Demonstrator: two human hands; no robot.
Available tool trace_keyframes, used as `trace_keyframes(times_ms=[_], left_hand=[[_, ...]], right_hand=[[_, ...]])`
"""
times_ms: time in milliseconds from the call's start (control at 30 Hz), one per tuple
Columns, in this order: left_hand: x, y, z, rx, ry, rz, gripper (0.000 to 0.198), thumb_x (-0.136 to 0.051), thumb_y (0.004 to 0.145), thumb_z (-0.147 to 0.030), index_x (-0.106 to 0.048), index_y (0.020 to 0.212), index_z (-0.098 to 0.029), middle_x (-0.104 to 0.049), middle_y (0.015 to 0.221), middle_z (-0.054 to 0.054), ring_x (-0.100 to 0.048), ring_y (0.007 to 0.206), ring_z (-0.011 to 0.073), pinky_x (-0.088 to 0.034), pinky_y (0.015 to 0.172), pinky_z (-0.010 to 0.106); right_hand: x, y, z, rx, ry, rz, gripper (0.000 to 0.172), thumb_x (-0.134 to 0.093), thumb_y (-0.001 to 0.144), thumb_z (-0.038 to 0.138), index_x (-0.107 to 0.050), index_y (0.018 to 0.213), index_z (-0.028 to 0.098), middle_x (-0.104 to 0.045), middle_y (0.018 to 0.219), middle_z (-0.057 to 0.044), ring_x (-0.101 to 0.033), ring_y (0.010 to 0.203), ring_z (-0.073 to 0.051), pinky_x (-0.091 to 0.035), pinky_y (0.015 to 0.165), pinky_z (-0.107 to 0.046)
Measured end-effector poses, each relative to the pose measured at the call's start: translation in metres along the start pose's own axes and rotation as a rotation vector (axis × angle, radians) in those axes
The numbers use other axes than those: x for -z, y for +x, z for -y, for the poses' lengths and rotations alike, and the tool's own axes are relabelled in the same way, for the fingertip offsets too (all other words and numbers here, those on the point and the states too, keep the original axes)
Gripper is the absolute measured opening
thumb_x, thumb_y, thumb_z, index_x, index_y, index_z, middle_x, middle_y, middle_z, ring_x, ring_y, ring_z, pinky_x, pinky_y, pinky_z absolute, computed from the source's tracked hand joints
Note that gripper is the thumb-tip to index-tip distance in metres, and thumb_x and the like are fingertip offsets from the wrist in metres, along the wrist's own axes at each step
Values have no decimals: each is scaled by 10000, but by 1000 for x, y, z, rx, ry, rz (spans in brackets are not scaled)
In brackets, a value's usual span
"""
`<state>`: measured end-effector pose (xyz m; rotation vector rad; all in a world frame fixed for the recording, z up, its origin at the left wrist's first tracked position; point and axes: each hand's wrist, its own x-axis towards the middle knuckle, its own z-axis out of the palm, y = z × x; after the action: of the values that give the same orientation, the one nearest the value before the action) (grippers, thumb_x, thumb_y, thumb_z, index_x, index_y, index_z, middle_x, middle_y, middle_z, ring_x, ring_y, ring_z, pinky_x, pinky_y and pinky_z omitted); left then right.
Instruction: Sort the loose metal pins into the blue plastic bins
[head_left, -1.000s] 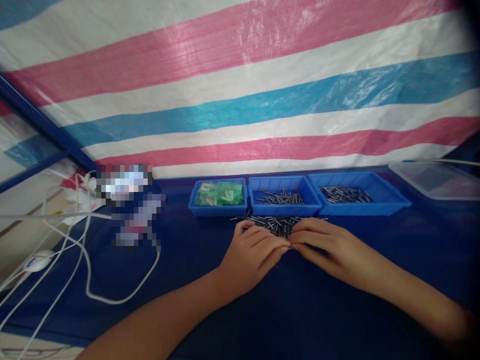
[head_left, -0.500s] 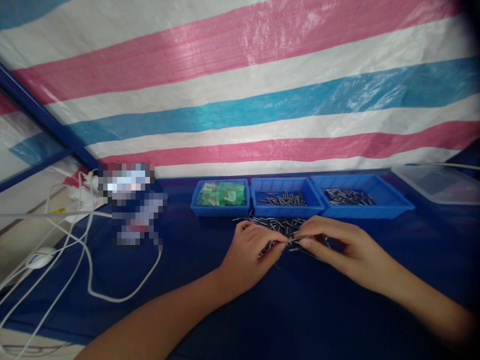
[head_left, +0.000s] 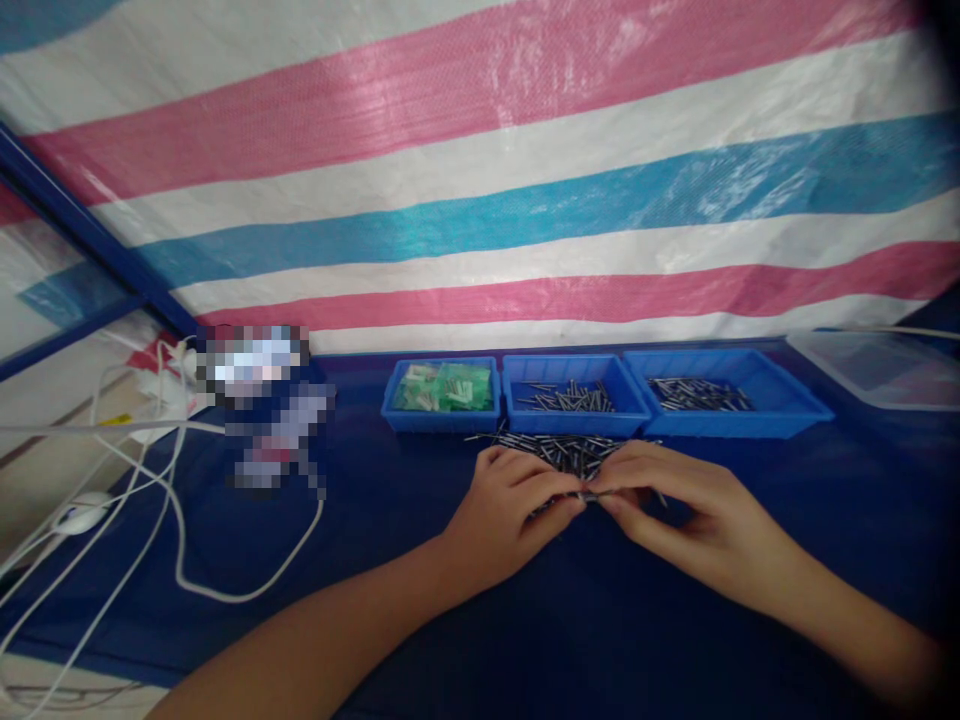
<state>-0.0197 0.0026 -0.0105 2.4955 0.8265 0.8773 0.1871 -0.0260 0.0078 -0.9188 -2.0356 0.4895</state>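
Note:
In the head view, my left hand [head_left: 517,505] pinches one end of a thin metal rod [head_left: 591,495] between thumb and forefinger. My right hand [head_left: 679,510] pinches the rod close by, so the two sets of fingertips almost meet. Whether it is a single rod or a few together I cannot make out. Just beyond and under my hands lies a loose pile of thin dark metal rods [head_left: 574,452], partly hidden by my fingers. They look like small drill bits, too small to be sure.
Behind the pile, three blue bins stand in a row: a left bin [head_left: 442,425] of green packets, a middle bin [head_left: 566,420] and a right bin [head_left: 750,425] of metal rods. A clear plastic lid [head_left: 885,375] is at right. White cables [head_left: 180,540] cross the blue table's left side.
Both hands have moved slightly nearer to me, and their fingertips have drawn a little closer together around the rod. The bins have stayed put.

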Motion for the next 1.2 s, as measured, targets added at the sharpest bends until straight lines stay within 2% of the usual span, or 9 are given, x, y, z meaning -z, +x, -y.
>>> trace_keyframes(times_ms=[333, 567, 633, 700, 833, 933, 1067, 1200], left_hand=[[-1, 0, 0, 26, -39, -75, 126, -596, 890, -311, -633, 930, -197, -677, 953, 32, -611, 944, 159, -370, 897, 320], [1, 0, -2, 43, -32, -121, 166, -573, 896, -319, -619, 979, -183, -666, 964, 54, -595, 941, 181, -402, 880, 336], [1, 0, -2, 57, -1, -99, 236, -579, 887, -327, -599, 1068, -178, -654, 1028, 68, -565, 1011, 201, -397, 908, 357], [0, 0, -1, 72, 59, -45, 290, -587, 877, -344, -593, 1130, -202, -637, 1096, 69, -517, 1093, 226, -373, 953, 393], [-4, -3, 3, 64, 165, 69, 233, -598, 860, -373, -653, 1064, -274, -612, 1180, 35, -436, 1195, 261, -332, 990, 448], [-6, -4, 5, 67, 190, 99, 223, -618, 842, -381, -670, 1039, -291, -596, 1212, 22, -420, 1212, 265, -325, 991, 465], [-5, -4, 5, 77, 204, 128, 168, -617, 848, -365, -685, 984, -293, -593, 1213, 19, -431, 1196, 260, -335, 972, 469], [-4, -4, 4, 73, 216, 127, 127, -573, 885, -328, -687, 912, -279, -606, 1182, 9, -435, 1188, 248, -338, 968, 456]], right_hand=[[0, -3, -1, -10, -14, 11, 168, -573, 843, 101, -597, 949, 229, -615, 817, -7, -567, 695, -111, -465, 636, -250], [5, -1, -8, -71, -64, 60, 90, -550, 877, 190, -614, 926, 229, -635, 875, -30, -600, 769, -147, -478, 683, -280], [10, -1, -15, -141, -91, 0, 82, -546, 886, 251, -624, 902, 232, -649, 865, -32, -609, 776, -164, -480, 693, -297], [20, 0, -24, -249, -170, -126, 132, -549, 880, 335, -632, 891, 234, -664, 862, -36, -617, 785, -191, -477, 685, -320], [48, -1, -49, -494, -437, -373, 299, -517, 842, 513, -640, 885, 243, -672, 819, -63, -621, 706, -257, -457, 630, -385], [68, -2, -67, -637, -655, -366, 346, -445, 846, 555, -626, 829, 261, -644, 733, -88, -608, 657, -315, -411, 581, -419], [71, -2, -75, -610, -694, -296, 344, -435, 850, 545, -610, 917, 257, -653, 861, -117, -598, 688, -316, -412, 582, -419], [50, 0, -58, -476, -584, -275, 303, -483, 857, 480, -619, 963, 232, -650, 886, -96, -579, 657, -242, -447, 610, -387]])
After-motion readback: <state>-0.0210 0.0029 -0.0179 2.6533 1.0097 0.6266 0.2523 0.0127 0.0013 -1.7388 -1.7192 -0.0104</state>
